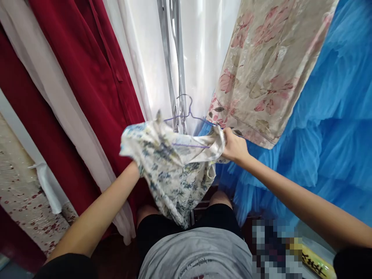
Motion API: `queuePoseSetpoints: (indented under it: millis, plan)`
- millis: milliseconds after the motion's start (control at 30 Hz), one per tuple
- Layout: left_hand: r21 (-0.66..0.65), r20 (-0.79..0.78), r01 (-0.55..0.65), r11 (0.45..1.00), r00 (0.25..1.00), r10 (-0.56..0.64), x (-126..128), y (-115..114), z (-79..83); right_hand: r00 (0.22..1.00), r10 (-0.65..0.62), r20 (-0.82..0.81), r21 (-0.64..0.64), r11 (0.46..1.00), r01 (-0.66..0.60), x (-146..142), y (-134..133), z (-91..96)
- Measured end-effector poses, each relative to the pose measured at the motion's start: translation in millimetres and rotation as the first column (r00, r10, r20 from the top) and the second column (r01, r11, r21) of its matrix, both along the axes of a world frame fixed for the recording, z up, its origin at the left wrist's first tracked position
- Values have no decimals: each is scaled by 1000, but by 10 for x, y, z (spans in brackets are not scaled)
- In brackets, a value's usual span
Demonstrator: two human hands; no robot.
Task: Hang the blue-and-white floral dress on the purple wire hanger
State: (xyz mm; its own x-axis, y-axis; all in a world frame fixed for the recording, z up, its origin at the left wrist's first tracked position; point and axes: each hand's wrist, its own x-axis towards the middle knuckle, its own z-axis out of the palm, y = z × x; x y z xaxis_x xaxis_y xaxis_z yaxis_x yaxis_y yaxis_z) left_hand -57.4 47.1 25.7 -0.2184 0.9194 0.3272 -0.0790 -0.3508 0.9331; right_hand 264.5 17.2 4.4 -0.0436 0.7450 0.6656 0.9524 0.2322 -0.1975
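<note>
A white floral garment (177,182) with a blue, green and yellow print is spread between my hands. A thin purple wire hanger (190,114) stands up out of its neckline, with the hook on top and the lower bar visible inside the neck opening. My right hand (235,146) is closed on the garment's right shoulder, beside the end of the hanger. From the left, my forearm (116,195) reaches in under the other shoulder, and the cloth covers that hand, so its fingers are hidden. The garment's lower part hangs down in front of my legs.
Long red cloth (95,66) and pale cloth hang at left. White fabric (136,50) and grey metal uprights (180,66) stand ahead. A beige dress with pink flowers (261,77) and blue ruffled tulle (328,116) are close on the right. A yellow package (312,261) lies lower right.
</note>
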Motion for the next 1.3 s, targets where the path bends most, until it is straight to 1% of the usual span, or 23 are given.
queuePoseSetpoints:
  millis: [100,167,233,300,400,500,567,667,700,733,767,800,833,867,900,967,1000,1033,1067,1133,1167,1200,1300]
  plan:
    - [-68,95,66,996,994,-59,-184,36,-199,995,-97,-35,-39,995,95,85,100,98]
    - [14,205,72,997,976,-74,-208,37,-369,996,-85,-14,-29,996,84,27,129,166]
    - [157,274,29,987,959,-72,-182,16,-571,999,-40,25,19,999,40,-44,124,217]
    - [228,249,-53,972,969,-6,-144,-36,-801,998,12,66,57,998,-15,-58,97,237]
    - [176,123,-113,978,988,92,-88,-170,-1184,986,120,118,59,990,-127,61,50,198]
    - [51,45,-25,998,999,22,-6,-338,-1567,968,214,134,80,971,-226,183,36,67]
    - [-53,53,11,999,999,-8,67,-447,-1791,980,172,95,136,973,-184,150,45,-83]
    - [-174,121,-67,982,989,89,166,-582,-2038,996,59,-73,157,986,-47,-132,55,-395]
    - [-193,141,-104,976,981,133,191,-622,-2093,988,80,-129,132,989,-63,-276,47,-514]
    - [-201,157,-133,971,974,166,211,-660,-2133,973,163,-161,104,984,-148,-432,29,-637]
    - [-200,171,-149,968,968,184,226,-700,-2159,938,291,-189,78,957,-281,-592,-2,-761]
    - [-192,181,-157,969,965,192,238,-741,-2172,874,423,-239,60,905,-422,-747,-46,-886]
    - [-184,181,-162,970,964,195,248,-784,-2173,795,514,-323,63,850,-523,-889,-101,-1012]
    - [-182,172,-167,969,965,199,257,-830,-2165,713,553,-430,92,813,-575,-1014,-166,-1138]
    - [-182,157,-179,967,965,208,265,-877,-2149,632,543,-552,131,806,-578,-1117,-233,-1262]
    - [-185,121,-201,962,967,225,282,-972,-2104,465,413,-783,174,864,-473,-1256,-354,-1491]
    - [-188,105,-208,960,967,231,291,-1016,-2080,380,333,-863,155,890,-428,-1295,-396,-1587]
    - [-189,94,-211,959,968,232,300,-1055,-2057,302,261,-917,115,897,-427,-1318,-421,-1663]
    - [-189,87,-208,960,970,227,309,-1088,-2036,239,204,-949,69,877,-475,-1329,-429,-1716]
    - [-196,72,-192,962,975,210,325,-1135,-2003,150,145,-978,19,778,-628,-1331,-405,-1743]
    - [-200,66,-188,962,977,205,332,-1150,-1990,111,131,-985,19,727,-686,-1327,-383,-1722]
    - [-202,65,-186,961,977,203,340,-1160,-1977,74,121,-990,31,693,-720,-1323,-360,-1686]
    - [-195,65,-207,959,973,224,373,-1182,-1931,5,98,-995,63,682,-728,-1312,-323,-1555]
